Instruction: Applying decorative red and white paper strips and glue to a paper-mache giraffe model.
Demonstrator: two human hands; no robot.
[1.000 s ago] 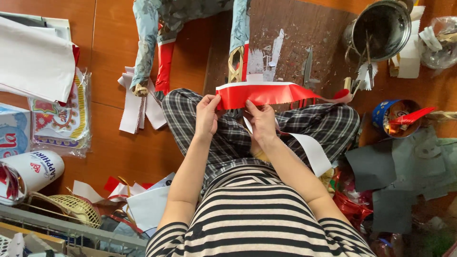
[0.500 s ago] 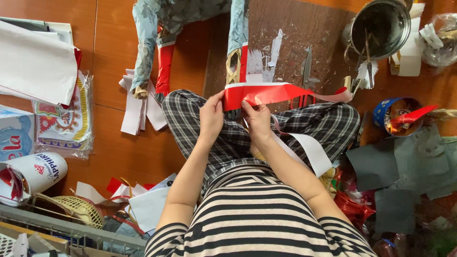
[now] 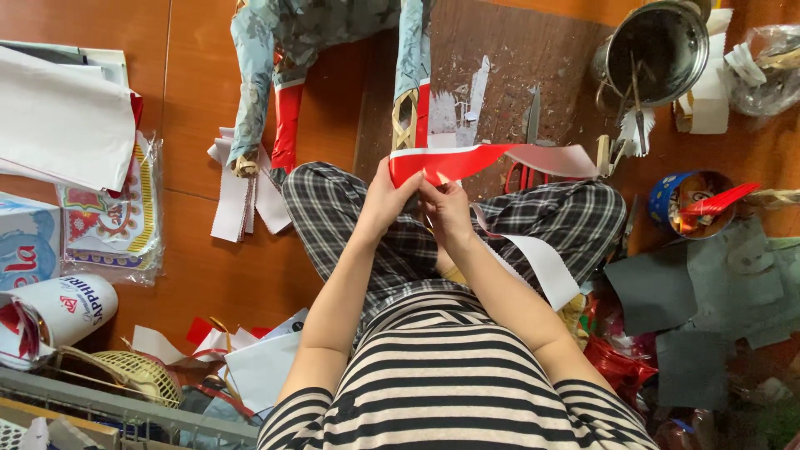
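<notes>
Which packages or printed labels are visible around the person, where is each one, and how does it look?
Paper roll: lower left on the floor, a white cylinder lying on its side, red print.
Clear packet: left, flat plastic bag holding sheets with red, yellow and green patterns.
Box: left edge, light blue and white, cut off by the frame.
Printed cup: right, round, blue, holding red pieces.

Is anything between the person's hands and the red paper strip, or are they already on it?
Nothing visible stands between them. The left hand and the right hand both pinch the red paper strip at its left end, above the checked trousers. The scissors lie beyond the strip on the board, apart from the hands.
</notes>
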